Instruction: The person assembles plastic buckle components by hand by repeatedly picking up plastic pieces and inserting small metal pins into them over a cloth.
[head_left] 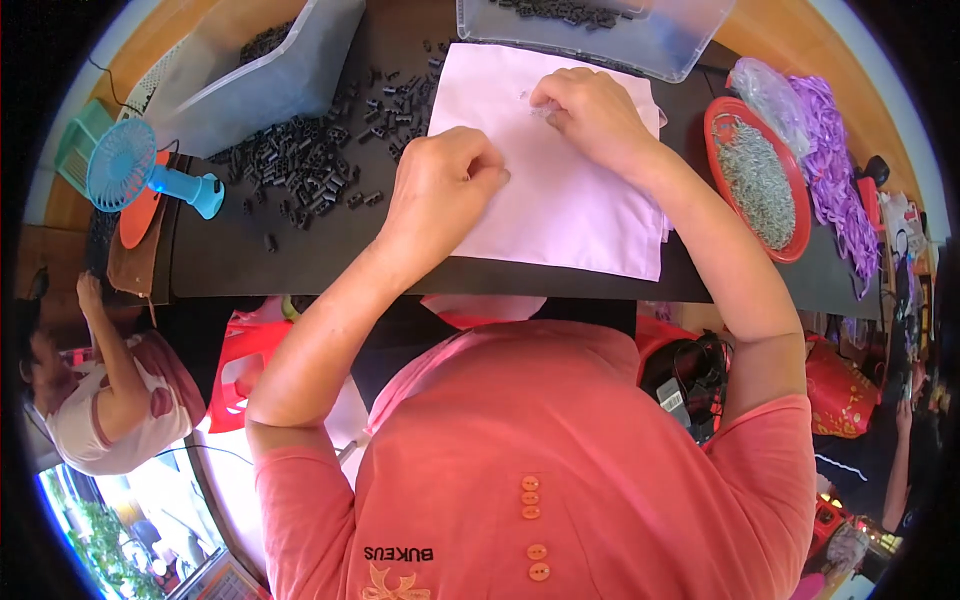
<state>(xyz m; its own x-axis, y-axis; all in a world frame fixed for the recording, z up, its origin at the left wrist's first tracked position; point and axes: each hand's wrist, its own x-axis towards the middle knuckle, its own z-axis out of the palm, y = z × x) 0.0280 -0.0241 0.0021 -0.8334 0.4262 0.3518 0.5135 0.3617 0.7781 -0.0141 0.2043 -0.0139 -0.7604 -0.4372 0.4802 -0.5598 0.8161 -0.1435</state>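
2 curled hands, left hand (440, 185), right hand (590, 110) pinching something tiny, pink cloth (570, 215) mid-table

Black parts (310, 165) left, red bowl (757, 178) right, bin (600, 30) ahead.

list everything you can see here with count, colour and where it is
pale pink cloth: one, middle of the dark table, under both hands
dark table: one, black top
small black parts: a loose heap, too many to count, left of the cloth
clear plastic bins: two, far left and far middle, black parts inside
red tray: one, right, filled with small silver metal pieces
purple cords: a bundle, far right
clear bag: one, beside the cords
blue desk fan: one, far left
another person: one, lower left
left hand: closed, on the cloth
right hand: fingertips pinched at the cloth; what it holds is too small to tell
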